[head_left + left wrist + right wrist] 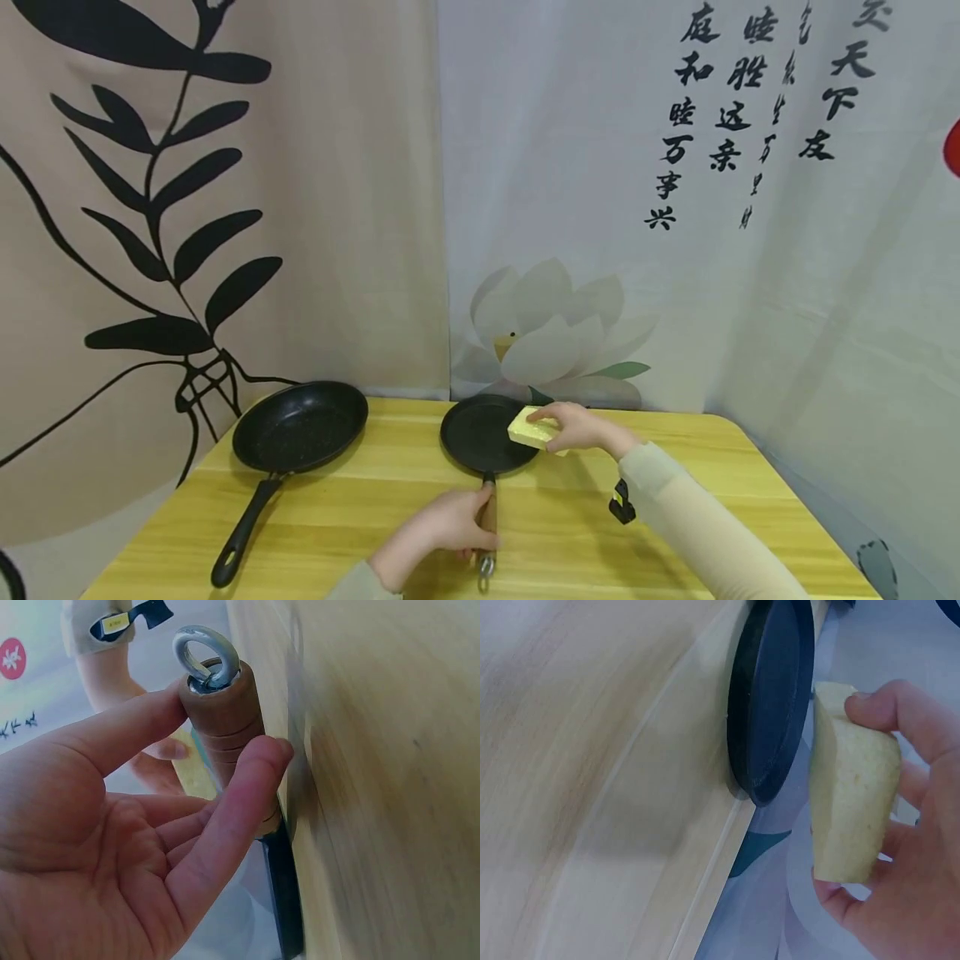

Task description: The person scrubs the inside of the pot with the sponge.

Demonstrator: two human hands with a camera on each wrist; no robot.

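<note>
My left hand (459, 521) grips the wooden handle (225, 727) of a small flat black pan (480, 435), fingers and thumb around its brown grip. A metal ring (206, 656) sticks out from the handle's end. Over the pan's right edge, my right hand (577, 427) pinches a yellow sponge (531, 428) between thumb and fingers. In the right wrist view the sponge (851, 787) is held apart from the pan's dark face (780, 697).
A larger, deeper black frying pan (300, 425) lies at the left of the wooden table (405, 492), its handle toward the front. A printed curtain (360, 208) hangs right behind the table. On the right wrist sits a black strap piece (621, 502).
</note>
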